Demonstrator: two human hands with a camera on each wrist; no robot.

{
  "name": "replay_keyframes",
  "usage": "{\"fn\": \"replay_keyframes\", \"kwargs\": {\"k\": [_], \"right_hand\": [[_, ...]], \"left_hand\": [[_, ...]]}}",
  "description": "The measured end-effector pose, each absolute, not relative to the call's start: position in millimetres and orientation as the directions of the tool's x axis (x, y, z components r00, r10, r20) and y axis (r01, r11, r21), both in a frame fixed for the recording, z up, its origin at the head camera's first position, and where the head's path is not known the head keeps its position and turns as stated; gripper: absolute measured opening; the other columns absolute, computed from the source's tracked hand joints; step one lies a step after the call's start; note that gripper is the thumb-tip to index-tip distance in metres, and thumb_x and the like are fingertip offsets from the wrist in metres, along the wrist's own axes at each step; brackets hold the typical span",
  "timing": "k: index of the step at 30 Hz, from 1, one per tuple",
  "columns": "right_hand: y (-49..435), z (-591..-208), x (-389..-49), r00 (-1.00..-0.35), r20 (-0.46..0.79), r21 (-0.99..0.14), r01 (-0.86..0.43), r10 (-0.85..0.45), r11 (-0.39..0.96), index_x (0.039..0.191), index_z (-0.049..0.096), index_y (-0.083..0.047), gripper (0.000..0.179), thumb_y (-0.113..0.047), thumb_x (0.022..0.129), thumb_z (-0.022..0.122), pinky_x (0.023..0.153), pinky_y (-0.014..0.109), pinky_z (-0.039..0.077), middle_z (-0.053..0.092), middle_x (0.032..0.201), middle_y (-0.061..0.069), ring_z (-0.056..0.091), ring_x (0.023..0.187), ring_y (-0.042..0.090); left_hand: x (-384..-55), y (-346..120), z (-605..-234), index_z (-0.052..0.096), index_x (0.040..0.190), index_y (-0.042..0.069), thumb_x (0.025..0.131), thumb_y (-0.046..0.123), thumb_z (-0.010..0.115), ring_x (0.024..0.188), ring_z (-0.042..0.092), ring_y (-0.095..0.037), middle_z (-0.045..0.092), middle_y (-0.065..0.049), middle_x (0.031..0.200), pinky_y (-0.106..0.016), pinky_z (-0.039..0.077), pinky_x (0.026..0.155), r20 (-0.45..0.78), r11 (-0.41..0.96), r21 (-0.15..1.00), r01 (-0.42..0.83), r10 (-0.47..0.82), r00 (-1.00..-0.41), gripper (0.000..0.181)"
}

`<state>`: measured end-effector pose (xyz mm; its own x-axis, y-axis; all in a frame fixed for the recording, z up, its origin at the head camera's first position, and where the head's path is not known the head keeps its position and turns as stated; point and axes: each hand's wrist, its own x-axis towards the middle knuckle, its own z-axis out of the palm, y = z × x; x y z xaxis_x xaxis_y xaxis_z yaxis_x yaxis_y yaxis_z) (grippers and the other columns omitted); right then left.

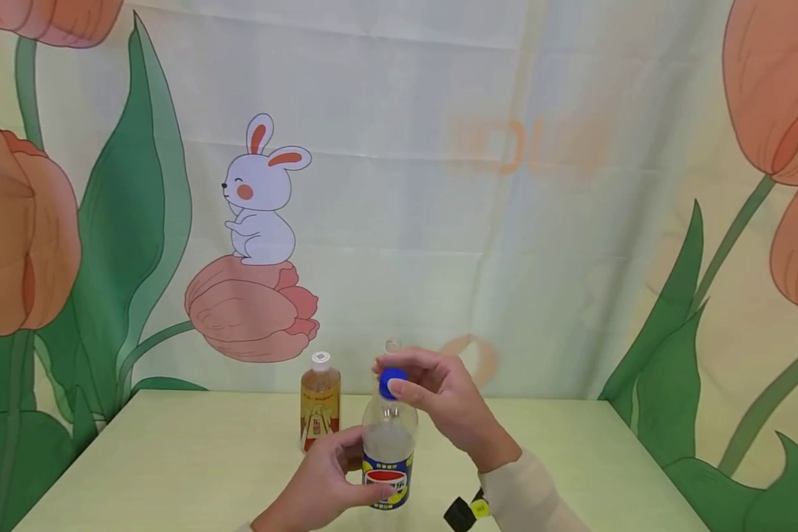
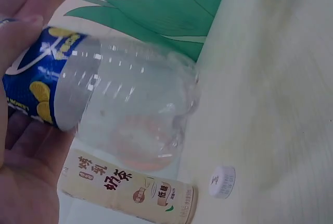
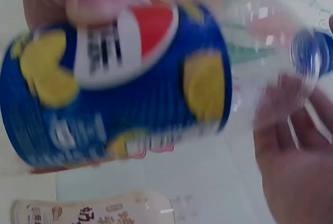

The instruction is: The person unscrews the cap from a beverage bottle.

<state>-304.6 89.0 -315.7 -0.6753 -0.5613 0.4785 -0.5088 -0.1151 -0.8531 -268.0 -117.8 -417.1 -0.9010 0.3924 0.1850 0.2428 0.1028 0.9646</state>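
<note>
Gripping the soda bottle (image 1: pixel 389 443), my left hand (image 1: pixel 326 476) wraps its blue label, thumb across the front. The soda bottle is roughly upright, right in front of me. At its top, my right hand (image 1: pixel 448 399) pinches the blue cap (image 1: pixel 389 384), thumb on the near side, fingers behind. Black-and-yellow object (image 1: pixel 462 513) on the table (image 1: pixel 226 473), just right of the soda bottle. Amber bottle (image 1: pixel 321 414), white-topped, behind and left of the soda bottle. Milk-tea bottle (image 2: pixel 135 190) behind the soda bottle; loose white cap (image 2: pixel 222 182) on the table, past the soda bottle in the left wrist view. Printed curtain (image 1: pixel 386 222) farthest back.

Step in hand, my guess: working the blue cap. Best done with the left grip firm but not squeezing, since the clear wall looks thin and could buckle. Keep the blue cap level on the neck so the thread doesn't cross; turn from thumb and fingers, soda bottle held still.

Hard to tell: turning direction, and whether the thread has caught. Right fingertips partly hidden behind the blue cap. Can't tell if the soda bottle's base touches the table. Black-and-yellow object partly covered by my right sleeve (image 1: pixel 532 491), so unidentified. Right wrist view blurred; soda label unreadable in places.
</note>
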Motion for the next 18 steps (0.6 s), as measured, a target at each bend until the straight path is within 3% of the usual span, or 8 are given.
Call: {"fn": "replay_keyframes", "kwargs": {"k": [4, 7, 12, 18], "right_hand": [[82, -310, -295, -0.821, 0.423, -0.896, -0.441, -0.383, -0.044, 0.116, 0.064, 0.001, 0.045, -0.023, 0.084, 0.086, 0.083, 0.025, 0.06, 0.071, 0.106, 0.006, 0.068, 0.094, 0.02], [79, -307, -287, -0.871, 0.396, -0.909, -0.418, -0.292, 0.013, 0.105, 0.065, -0.002, 0.042, -0.02, 0.078, 0.091, 0.076, 0.024, 0.057, 0.071, 0.098, 0.007, 0.066, 0.087, 0.02], [78, -305, -286, -0.852, 0.439, -0.884, -0.466, -0.285, 0.034, 0.101, 0.073, -0.003, 0.03, -0.016, 0.08, 0.089, 0.074, 0.025, 0.058, 0.075, 0.095, 0.006, 0.068, 0.083, 0.017], [89, -304, -296, -0.746, 0.432, -0.879, -0.473, -0.506, -0.054, 0.121, 0.069, 0.006, 0.032, -0.013, 0.095, 0.073, 0.089, 0.028, 0.061, 0.072, 0.118, 0.018, 0.073, 0.096, 0.014]], "left_hand": [[-269, -117, -418, 0.06, 0.138, 0.01, 0.081, 0.037, 0.088, 0.115, 0.07, -0.027, 0.069, -0.011, 0.132, -0.046, 0.058, 0.102, 0.211, 0.14, 0.953, 0.269, 0.327, -0.921, 0.07], [-269, -117, -419, 0.061, 0.137, 0.01, 0.08, 0.037, 0.089, 0.115, 0.071, -0.027, 0.07, -0.01, 0.131, -0.044, 0.059, 0.101, 0.223, 0.157, 0.947, 0.279, 0.305, -0.926, 0.069], [-269, -118, -419, 0.061, 0.137, 0.01, 0.08, 0.038, 0.089, 0.114, 0.071, -0.027, 0.07, -0.01, 0.131, -0.044, 0.059, 0.101, 0.215, 0.154, 0.95, 0.273, 0.313, -0.925, 0.069], [-271, -120, -420, 0.058, 0.14, 0.01, 0.08, 0.043, 0.088, 0.115, 0.07, -0.028, 0.069, -0.01, 0.133, -0.048, 0.058, 0.102, 0.175, 0.138, 0.962, 0.237, 0.354, -0.919, 0.075]]}}
